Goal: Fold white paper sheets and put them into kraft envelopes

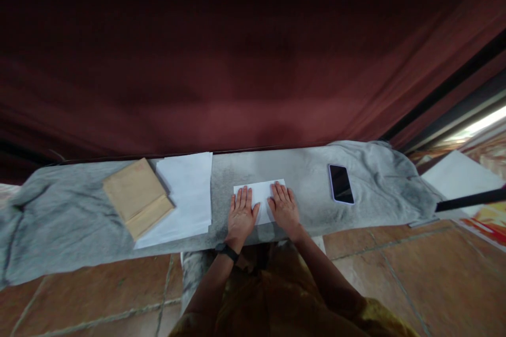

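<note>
A small white sheet of paper (262, 201) lies on the grey cloth in front of me; whether it is folded I cannot tell. My left hand (240, 215) rests flat on its left part, fingers stretched out and pointing away from me. On the right part of the paper lies my right hand (285, 207), palm down with its fingers extended. The two thumbs point toward each other, with bare paper showing between them. Neither hand grips anything. A dark band (227, 253) circles my left wrist.
Left of my hands is a stack of white paper (190, 195), partly under a brown paper envelope (136, 195). A phone (341, 184) lies to the right. Grey cloth (308, 184) covers the narrow surface, a dark red fabric (245, 73) rises behind, and floor tiles (118, 289) show below.
</note>
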The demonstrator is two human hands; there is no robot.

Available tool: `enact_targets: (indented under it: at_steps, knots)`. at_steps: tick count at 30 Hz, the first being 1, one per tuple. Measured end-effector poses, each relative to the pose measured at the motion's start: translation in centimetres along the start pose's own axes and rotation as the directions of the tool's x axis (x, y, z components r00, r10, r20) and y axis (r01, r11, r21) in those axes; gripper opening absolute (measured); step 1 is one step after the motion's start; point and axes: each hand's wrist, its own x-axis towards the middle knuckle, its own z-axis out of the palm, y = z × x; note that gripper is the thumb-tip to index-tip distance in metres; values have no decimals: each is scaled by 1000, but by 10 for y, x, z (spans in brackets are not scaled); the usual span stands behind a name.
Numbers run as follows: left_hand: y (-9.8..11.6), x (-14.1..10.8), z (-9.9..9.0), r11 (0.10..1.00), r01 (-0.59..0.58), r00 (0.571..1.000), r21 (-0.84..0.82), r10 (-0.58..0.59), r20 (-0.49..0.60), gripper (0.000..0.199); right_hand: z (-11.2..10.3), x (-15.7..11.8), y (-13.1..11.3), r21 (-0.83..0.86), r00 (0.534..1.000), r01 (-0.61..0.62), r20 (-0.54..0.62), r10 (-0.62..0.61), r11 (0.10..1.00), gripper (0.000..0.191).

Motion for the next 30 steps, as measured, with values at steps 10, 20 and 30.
enact_targets:
  at_steps: [10, 20, 30]
  knots:
    - [-6, -21, -10, 1000, 15, 1000, 25, -16, 13, 61, -10, -15, 24, -57, 1000, -26, -3, 26, 998, 57]
    - [-21, -43, -12, 997, 73, 996, 32, -71, -59, 61, -14, -30, 42, -61, 994, -104, -46, 101, 993, 54]
    - [35, -61, -9, 987, -149, 989, -57, 150, 18, 64, -24, -47, -7, 177, 993, 108, 23, -113, 978, 57]
